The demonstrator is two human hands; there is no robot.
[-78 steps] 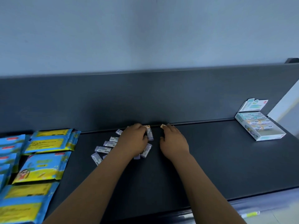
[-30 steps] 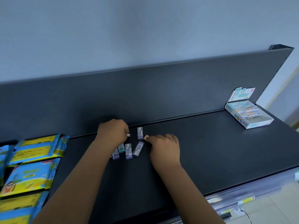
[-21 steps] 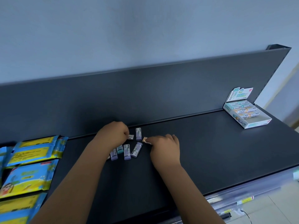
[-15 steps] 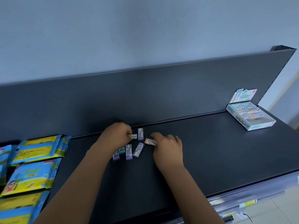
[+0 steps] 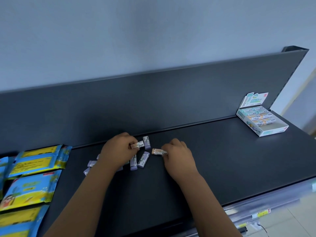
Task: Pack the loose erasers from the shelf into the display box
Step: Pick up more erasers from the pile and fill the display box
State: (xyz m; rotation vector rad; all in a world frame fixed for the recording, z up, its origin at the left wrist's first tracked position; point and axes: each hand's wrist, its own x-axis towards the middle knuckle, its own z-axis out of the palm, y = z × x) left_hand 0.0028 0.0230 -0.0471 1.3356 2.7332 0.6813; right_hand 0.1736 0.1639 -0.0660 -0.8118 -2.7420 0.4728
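Left hand (image 5: 119, 155) and right hand (image 5: 178, 155) pinch erasers (image 5: 159, 151); labels illegible

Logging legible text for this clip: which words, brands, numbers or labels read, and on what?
None can be read as written.
Lid of the display box: print and a red mark, too small.
Sleeve of each eraser: print blurred.
Blue and yellow packets: print blurred.
Shelf-edge tags: blurred.
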